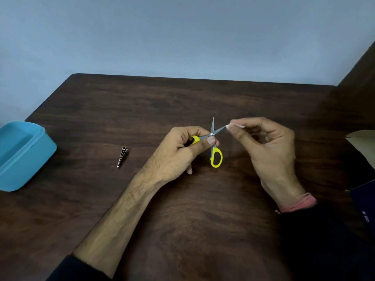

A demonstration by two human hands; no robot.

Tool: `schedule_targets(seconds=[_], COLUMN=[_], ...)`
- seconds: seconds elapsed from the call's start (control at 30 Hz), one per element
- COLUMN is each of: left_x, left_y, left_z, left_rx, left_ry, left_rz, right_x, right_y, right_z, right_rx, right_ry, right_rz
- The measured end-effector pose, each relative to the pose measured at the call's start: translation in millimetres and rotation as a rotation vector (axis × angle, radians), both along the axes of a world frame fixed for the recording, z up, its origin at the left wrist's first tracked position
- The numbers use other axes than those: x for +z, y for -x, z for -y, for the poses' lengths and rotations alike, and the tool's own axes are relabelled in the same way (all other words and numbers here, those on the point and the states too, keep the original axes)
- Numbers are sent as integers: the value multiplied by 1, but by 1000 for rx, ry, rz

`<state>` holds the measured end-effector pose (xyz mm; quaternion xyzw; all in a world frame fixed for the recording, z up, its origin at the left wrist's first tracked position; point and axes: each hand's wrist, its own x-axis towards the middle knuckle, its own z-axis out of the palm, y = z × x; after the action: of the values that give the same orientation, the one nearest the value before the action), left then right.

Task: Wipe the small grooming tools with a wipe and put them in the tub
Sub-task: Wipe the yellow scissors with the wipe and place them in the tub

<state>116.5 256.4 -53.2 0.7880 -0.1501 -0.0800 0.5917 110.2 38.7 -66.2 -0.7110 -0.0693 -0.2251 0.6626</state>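
Your left hand [182, 148] holds the open scissors [213, 142] above the tabletop [142, 102]; your right hand [263, 142] pinches the wipe [227, 126] on one blade. Slip, and the point could nick you.

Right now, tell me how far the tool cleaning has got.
Done: nothing shows in the tub yet. In hand: the left hand grips the open scissors by a handle while the right hand pinches a wipe on one blade tip. Left: the clipper lies untouched on the table.
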Motion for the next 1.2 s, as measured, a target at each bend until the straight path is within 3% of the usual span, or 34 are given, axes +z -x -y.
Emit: schedule_targets(seconds=[0.13, 0.3, 0.57, 0.93, 1.2], left_x=[0, 0, -2, 0, -2], left_y=[1, 2, 3, 5, -2], left_z=[1, 1, 0, -1, -5], left_rx=[-49, -53, -51, -96, -42], left_ry=[-26, -46, -102, -168, -20], left_rz=[21, 33, 96, 90, 21], right_x=[0, 0, 1, 5, 5], right_y=[4, 5, 10, 10, 16], right_z=[-9, -5, -6, -3, -4], right_rx=[74, -48, -78, -196, -177], right_ry=[31, 84, 493, 515, 550], right_rz=[-22, 27, 161, 172, 256])
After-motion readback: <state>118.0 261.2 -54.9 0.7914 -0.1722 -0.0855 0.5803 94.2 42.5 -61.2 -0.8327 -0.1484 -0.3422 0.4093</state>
